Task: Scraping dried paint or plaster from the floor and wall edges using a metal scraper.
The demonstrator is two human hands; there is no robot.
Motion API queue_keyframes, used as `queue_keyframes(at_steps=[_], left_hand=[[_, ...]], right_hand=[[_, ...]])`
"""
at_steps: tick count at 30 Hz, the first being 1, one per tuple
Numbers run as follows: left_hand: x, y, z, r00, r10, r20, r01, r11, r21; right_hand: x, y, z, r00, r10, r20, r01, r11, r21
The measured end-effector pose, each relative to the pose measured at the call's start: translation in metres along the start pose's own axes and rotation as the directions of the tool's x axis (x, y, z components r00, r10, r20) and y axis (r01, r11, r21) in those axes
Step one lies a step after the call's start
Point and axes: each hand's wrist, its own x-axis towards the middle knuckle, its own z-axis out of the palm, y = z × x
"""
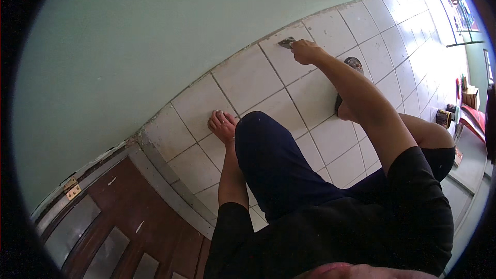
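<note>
My right hand [308, 52] grips a putty knife [286, 42]. Its blade lies against a white floor tile [271, 67], close to the base of the wall. My left hand [223, 125] rests on another tile beside my left knee, fingers bent and nothing visible in them. Dark grout lines run between the tiles. A rough, crumbly strip with pale residue follows the joint where the tiles meet the pale green wall [155, 38].
To the lower left stands a brown door [155, 193] with a brass hinge [72, 189] and a grey frame [151, 170]. My sandal [353, 63] is under my right forearm. At the far right are a paint-stained can [443, 118], a wooden box [470, 96] and a metal rack [451, 19].
</note>
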Motion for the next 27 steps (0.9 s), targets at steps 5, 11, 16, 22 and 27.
queue_keyframes(at_steps=[5, 11, 16, 22, 27], left_hand=[[0.009, 0.022, 0.012, 0.999, 0.035, 0.002, -0.035, 0.997, -0.069], [0.002, 0.001, 0.001, 1.000, 0.016, -0.017, -0.016, 1.000, -0.011], [0.007, 0.015, 0.009, 0.999, 0.040, -0.032, -0.041, 0.998, -0.042], [0.005, 0.005, 0.007, 0.998, 0.056, -0.027, -0.056, 0.998, -0.011], [0.013, 0.025, 0.009, 0.998, 0.059, -0.038, -0.060, 0.997, -0.047]], right_hand=[[0.027, 0.030, -0.014, 0.997, -0.015, -0.073, 0.012, 0.999, -0.039], [-0.009, -0.010, 0.004, 0.999, -0.018, 0.036, 0.018, 1.000, 0.003], [0.006, -0.008, -0.034, 1.000, 0.019, -0.010, -0.019, 1.000, -0.013], [-0.023, 0.004, 0.025, 0.999, -0.038, 0.031, 0.040, 0.997, -0.073], [-0.021, 0.005, 0.004, 0.997, 0.014, 0.070, -0.011, 0.999, -0.045]])
